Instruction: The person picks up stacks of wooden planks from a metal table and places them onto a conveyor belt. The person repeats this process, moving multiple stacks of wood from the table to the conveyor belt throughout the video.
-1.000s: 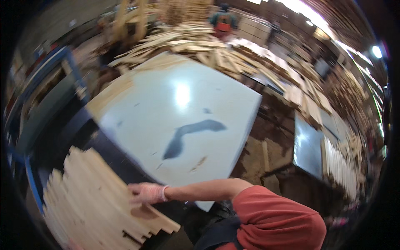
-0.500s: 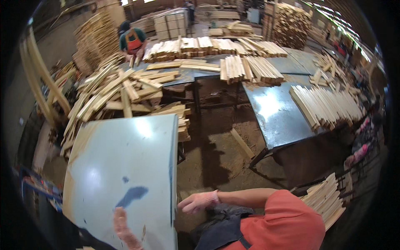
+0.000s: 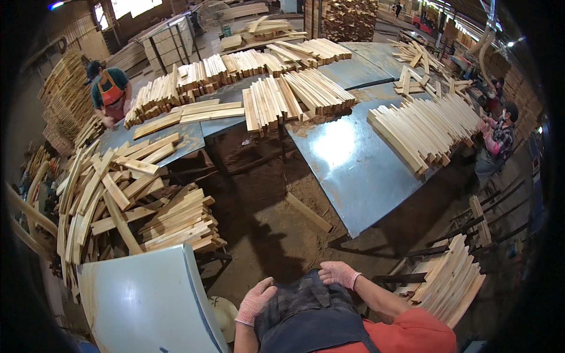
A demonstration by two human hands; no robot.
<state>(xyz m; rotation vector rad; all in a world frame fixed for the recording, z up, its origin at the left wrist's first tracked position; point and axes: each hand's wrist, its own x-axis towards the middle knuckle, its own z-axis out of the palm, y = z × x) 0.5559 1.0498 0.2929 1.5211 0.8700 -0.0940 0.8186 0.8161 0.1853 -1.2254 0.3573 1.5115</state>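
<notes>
My left hand (image 3: 257,300), in a pale pink knitted glove, is beside the left edge of my dark apron (image 3: 312,320). Its fingers are curled, and whether they grip cloth is hidden. Gloved the same way, my right hand (image 3: 338,274) is bent in at the apron's upper right, fingers folded under; what they hold, if anything, I cannot make out. Left of my left hand stands a pale blue-grey sheet-topped table (image 3: 138,300) with a bare, shiny top. A round cream-coloured object (image 3: 223,317) shows between that table and my left forearm.
Loose wooden strips (image 3: 112,194) are heaped beyond the pale table, next to a stack of boards (image 3: 182,220). Metal tables ahead bear rows of strips (image 3: 426,129). A board (image 3: 309,212) lies on the floor. Boards (image 3: 447,282) rest on a rack at right. Co-workers (image 3: 110,91) stand left and right (image 3: 497,138).
My view has swung right and up, and the pale table now sits lower left. My left hand has come off the tabletop to my apron; my right hand has drawn in to it.
</notes>
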